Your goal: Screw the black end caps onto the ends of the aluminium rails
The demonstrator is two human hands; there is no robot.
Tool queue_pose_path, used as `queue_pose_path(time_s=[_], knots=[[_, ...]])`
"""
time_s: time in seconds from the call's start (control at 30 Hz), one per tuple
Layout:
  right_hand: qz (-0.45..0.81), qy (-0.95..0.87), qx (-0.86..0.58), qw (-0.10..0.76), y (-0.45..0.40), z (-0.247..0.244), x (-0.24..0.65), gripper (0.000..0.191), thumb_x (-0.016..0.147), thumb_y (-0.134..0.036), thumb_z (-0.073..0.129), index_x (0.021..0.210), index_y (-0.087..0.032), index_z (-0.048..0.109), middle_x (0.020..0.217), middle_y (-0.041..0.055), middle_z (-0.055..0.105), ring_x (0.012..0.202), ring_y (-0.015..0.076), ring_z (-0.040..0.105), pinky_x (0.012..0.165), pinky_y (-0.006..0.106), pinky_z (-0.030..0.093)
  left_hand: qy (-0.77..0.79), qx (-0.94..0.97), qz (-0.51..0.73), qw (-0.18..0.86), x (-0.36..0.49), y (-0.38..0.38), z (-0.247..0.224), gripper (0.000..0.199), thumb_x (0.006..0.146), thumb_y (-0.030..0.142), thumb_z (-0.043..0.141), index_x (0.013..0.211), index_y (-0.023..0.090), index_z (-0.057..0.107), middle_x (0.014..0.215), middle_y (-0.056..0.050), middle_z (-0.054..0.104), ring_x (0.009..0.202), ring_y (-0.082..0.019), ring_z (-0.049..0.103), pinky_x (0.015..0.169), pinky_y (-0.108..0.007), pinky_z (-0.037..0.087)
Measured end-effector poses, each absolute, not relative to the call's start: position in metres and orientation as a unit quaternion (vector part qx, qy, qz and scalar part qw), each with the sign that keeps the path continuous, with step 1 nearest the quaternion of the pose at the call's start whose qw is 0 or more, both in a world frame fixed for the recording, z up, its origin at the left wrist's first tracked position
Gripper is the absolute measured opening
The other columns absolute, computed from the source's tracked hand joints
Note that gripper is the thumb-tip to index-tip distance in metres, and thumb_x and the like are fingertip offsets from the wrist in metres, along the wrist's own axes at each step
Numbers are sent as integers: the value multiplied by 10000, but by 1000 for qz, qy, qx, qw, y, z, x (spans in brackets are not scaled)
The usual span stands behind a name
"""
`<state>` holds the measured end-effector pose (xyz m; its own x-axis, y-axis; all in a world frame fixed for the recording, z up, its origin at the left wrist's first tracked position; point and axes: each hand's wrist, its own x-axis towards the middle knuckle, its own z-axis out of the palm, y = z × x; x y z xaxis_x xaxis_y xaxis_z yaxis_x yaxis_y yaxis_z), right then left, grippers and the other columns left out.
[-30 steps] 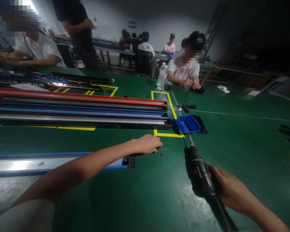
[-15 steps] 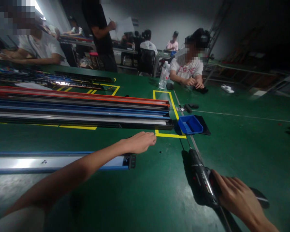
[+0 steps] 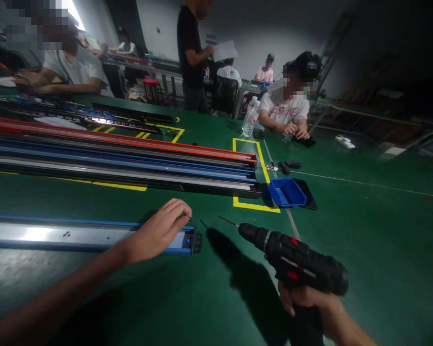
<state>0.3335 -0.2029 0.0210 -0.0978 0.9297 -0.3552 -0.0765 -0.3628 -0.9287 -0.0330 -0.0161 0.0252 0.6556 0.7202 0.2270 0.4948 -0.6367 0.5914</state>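
Note:
My right hand (image 3: pixel 313 300) is wrapped round the handle of a black and red power drill (image 3: pixel 296 259). The drill is raised above the table, its long thin bit pointing left. Over the right end of a blue-edged metal rail (image 3: pixel 94 235) is my left hand (image 3: pixel 162 223), thumb and index finger pinched on a tiny dark thing I cannot make out. A black end piece (image 3: pixel 197 242) sits at that rail's right end, just right of my left hand.
Red, blue and black rails (image 3: pixel 202 166) lie side by side beyond my left hand. A blue bin (image 3: pixel 286 192) stands right of their ends. Farther back are a water bottle (image 3: pixel 250 117) and a seated person (image 3: pixel 286 108); another person stands holding paper.
The drill has been lifted and swung so its bit points left instead of away. My left hand has moved left and back over the rail's end. The standing person appears farther right.

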Motion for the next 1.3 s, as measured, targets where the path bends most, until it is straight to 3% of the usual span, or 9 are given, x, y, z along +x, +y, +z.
queue_pose_path(time_s=[0.13,0.23,0.47,0.6,0.83,1.3], knots=[[799,-217,-317,462,-168,1,322,529,703,-419,692,1163,-163,740,528,-80,415,381,73,318,476,248,436,365,868,232,243,-35,-19,25,274,1096,352,316,1016,213,538,1019,-47,577,1010,-207,523,942,-352,424],[860,-189,-168,442,-149,-25,323,555,892,-550,565,1193,-117,738,461,-127,290,294,43,153,356,189,313,376,845,248,288,-30,-16,22,289,1091,356,321,1005,206,552,990,-39,576,955,-193,540,900,-334,430],[863,-194,-184,429,-145,-51,329,408,861,-378,673,1193,-147,720,531,-104,344,359,47,205,449,205,384,391,781,319,367,-9,-5,3,361,1074,409,362,860,188,552,789,10,547,746,-144,530,731,-281,412],[871,-191,-190,411,-150,-53,328,466,816,-322,688,1243,-137,673,536,-93,385,374,65,260,473,225,400,387,764,316,409,-6,-4,-7,391,1062,441,391,849,177,586,769,11,568,713,-132,535,684,-259,426],[869,-183,-202,412,-151,-53,328,514,769,-284,663,1254,-113,667,539,-83,405,393,82,294,487,240,418,377,755,302,444,-8,-5,-9,318,1027,415,495,890,168,642,816,0,637,754,-133,578,706,-253,450],[862,-176,-209,426,-152,-50,327,513,782,-239,630,1267,-100,726,563,-52,449,415,90,334,514,258,443,370,768,295,431,-5,-8,-4,303,1032,380,497,879,171,654,834,-2,664,773,-131,596,723,-252,452]])
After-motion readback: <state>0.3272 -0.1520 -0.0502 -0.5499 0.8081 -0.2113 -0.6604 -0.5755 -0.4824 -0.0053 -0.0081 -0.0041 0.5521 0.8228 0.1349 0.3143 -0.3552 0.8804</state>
